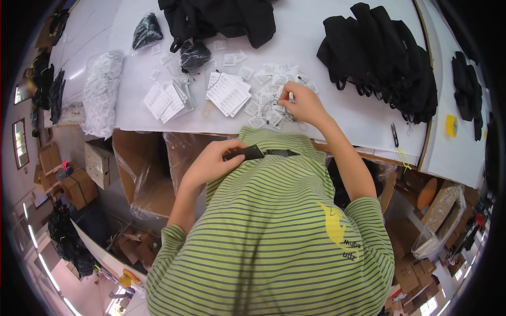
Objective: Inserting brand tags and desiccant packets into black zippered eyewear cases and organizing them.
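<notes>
My left hand (211, 162) is closed round a flat black rectangular piece (252, 152), held against the green striped shirt (274, 221) at the table's near edge. Whether it is a tag or a small device I cannot make out. Over a loose heap of small white packets (263, 108) my right hand (303, 102) pinches thumb and forefinger together at thin black cords (279, 105). What exactly sits between those fingertips is too small to tell. Left of the heap lie a fanned stack of white printed cards (227, 94) and a second stack of cards (164, 101).
Black fabric goods (379, 58) are piled at the right, with more black cloth (221, 21) at the back. A filled clear bag (103, 87) lies at left. Thread snips (394, 135) and yellow tape (451, 126) sit at right. An open carton (139, 174) stands below the table's edge.
</notes>
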`<action>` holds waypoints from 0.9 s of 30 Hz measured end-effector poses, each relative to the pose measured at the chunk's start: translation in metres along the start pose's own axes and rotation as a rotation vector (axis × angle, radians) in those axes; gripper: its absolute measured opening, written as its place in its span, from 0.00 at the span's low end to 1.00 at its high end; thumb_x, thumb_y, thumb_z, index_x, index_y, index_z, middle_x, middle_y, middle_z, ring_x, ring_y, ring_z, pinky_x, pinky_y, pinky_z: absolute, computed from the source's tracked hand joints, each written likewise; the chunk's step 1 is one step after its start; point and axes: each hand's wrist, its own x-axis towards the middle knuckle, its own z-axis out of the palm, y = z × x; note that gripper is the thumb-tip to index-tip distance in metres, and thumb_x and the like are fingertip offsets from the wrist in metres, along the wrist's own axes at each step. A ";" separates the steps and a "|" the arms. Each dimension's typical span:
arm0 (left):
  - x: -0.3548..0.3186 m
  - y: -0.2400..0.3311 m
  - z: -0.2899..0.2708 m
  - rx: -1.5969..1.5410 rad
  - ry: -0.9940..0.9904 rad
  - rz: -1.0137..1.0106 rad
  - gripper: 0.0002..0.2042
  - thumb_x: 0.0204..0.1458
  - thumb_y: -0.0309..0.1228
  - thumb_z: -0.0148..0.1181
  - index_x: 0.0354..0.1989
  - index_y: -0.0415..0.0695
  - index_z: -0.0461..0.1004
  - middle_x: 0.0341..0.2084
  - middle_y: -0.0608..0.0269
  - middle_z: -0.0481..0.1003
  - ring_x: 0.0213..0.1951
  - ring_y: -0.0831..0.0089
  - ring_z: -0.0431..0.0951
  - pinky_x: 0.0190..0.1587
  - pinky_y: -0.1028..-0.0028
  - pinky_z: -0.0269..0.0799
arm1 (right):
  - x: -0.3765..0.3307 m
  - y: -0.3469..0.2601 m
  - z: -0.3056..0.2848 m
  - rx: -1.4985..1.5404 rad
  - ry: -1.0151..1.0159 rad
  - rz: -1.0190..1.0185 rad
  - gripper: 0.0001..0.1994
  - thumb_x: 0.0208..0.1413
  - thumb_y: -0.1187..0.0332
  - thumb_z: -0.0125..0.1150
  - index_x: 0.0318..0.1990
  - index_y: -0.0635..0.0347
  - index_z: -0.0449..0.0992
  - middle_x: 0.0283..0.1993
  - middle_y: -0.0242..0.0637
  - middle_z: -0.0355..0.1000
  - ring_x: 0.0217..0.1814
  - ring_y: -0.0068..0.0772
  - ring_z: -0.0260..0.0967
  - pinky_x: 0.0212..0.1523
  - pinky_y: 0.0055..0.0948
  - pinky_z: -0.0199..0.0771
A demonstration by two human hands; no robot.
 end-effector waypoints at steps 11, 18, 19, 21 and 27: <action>0.015 -0.011 0.007 -0.036 0.062 0.039 0.10 0.52 0.23 0.56 0.43 0.35 0.71 0.34 0.66 0.74 0.36 0.82 0.70 0.42 0.79 0.67 | -0.095 0.116 -0.057 0.640 0.426 0.322 0.06 0.54 0.70 0.58 0.35 0.60 0.70 0.29 0.36 0.74 0.26 0.26 0.68 0.28 0.24 0.67; 0.023 0.001 0.013 0.051 0.043 0.065 0.12 0.51 0.28 0.57 0.43 0.37 0.72 0.31 0.58 0.76 0.33 0.73 0.74 0.39 0.75 0.69 | -0.151 0.178 -0.058 -0.349 0.784 0.574 0.04 0.52 0.73 0.56 0.36 0.58 0.71 0.35 0.39 0.72 0.36 0.42 0.71 0.36 0.34 0.70; 0.023 0.002 0.013 0.068 0.040 0.052 0.12 0.51 0.29 0.57 0.42 0.37 0.72 0.31 0.57 0.76 0.33 0.72 0.74 0.39 0.74 0.69 | -0.148 0.172 -0.057 -0.352 0.786 0.575 0.04 0.52 0.73 0.56 0.36 0.58 0.71 0.35 0.39 0.72 0.36 0.42 0.71 0.36 0.34 0.70; 0.025 0.006 0.013 0.097 0.038 0.070 0.12 0.51 0.28 0.57 0.42 0.37 0.72 0.31 0.57 0.76 0.33 0.72 0.74 0.39 0.74 0.69 | -0.133 0.151 -0.051 -0.584 0.754 0.465 0.06 0.50 0.72 0.57 0.36 0.57 0.71 0.41 0.39 0.68 0.43 0.47 0.67 0.41 0.40 0.69; 0.035 0.016 0.019 0.127 0.006 0.099 0.11 0.52 0.28 0.57 0.42 0.36 0.72 0.29 0.59 0.75 0.33 0.74 0.74 0.40 0.75 0.68 | -0.092 0.102 -0.022 -0.446 0.258 0.181 0.07 0.46 0.72 0.61 0.34 0.57 0.72 0.38 0.36 0.66 0.44 0.41 0.67 0.39 0.37 0.70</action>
